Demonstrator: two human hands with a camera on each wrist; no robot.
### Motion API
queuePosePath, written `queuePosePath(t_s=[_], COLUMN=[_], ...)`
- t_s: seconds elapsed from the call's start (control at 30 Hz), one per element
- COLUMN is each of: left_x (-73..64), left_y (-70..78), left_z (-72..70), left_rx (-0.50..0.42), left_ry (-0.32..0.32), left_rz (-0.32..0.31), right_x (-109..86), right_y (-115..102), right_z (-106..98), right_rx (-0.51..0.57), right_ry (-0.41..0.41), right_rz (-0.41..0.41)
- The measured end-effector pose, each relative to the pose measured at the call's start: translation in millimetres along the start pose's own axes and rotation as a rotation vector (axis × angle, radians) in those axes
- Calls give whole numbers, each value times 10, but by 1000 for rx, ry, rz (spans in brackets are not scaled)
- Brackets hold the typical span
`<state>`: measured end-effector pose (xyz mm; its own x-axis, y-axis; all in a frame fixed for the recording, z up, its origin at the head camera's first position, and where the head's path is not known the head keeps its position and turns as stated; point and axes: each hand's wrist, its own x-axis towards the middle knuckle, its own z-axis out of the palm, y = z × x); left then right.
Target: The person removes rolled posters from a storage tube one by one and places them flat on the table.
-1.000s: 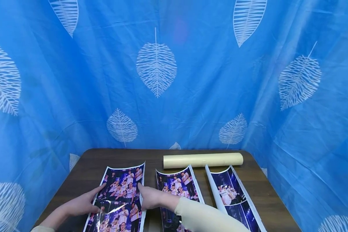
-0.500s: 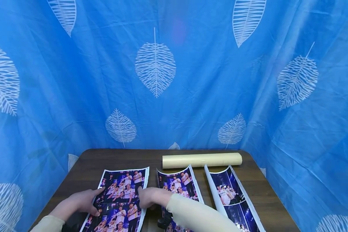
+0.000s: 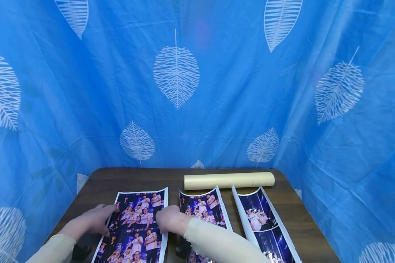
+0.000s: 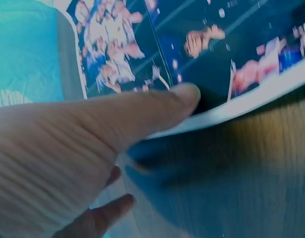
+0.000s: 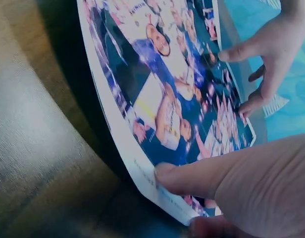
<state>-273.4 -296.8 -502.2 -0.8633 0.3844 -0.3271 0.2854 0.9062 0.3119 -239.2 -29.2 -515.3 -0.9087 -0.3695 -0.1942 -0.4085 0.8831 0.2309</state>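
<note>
A glossy photo print (image 3: 136, 233), with group pictures of people in white shirts, lies at the left of the table. At its left edge my left hand (image 3: 93, 221) has the thumb and a finger spread apart, touching the border. The left wrist view shows that thumb (image 4: 165, 106) on top of the print and other fingertips below the edge. My right hand (image 3: 171, 219) pinches the right border; in the right wrist view its thumb (image 5: 187, 178) lies on top and a fingertip shows by the underside. The right border is raised off the table.
A similar print (image 3: 204, 208) lies beside the right hand, partly under the forearm. Farther right is another print (image 3: 261, 215) with a curled left side. A pale yellow roll (image 3: 229, 180) lies behind them on the dark wooden table (image 3: 135, 179). Blue leaf-patterned curtains (image 3: 217, 91) surround it.
The print has flattened, and its far right corner has shifted slightly right and down. The left hand has moved slightly and its fingers look more bent. The right hand stays at the right border.
</note>
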Motion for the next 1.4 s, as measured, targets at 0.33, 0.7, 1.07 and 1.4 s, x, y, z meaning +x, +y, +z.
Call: queuePosePath(t_s=[0.33, 0.7, 1.07, 1.4], left_x=[134, 325, 326, 316], left_y=[-167, -143, -87, -96], left_z=[-115, -206, -241, -236], left_rx=[27, 196, 207, 164], left_ry=[-11, -29, -48, -41], left_rz=[-14, 41, 47, 29], right_x=[264, 289, 280, 324], right_y=[155, 292, 339, 344], right_z=[-36, -96, -65, -37], right_rx=[90, 196, 209, 138], right_ry=[-7, -100, -128, -113], right_rz=[-55, 25, 30, 17])
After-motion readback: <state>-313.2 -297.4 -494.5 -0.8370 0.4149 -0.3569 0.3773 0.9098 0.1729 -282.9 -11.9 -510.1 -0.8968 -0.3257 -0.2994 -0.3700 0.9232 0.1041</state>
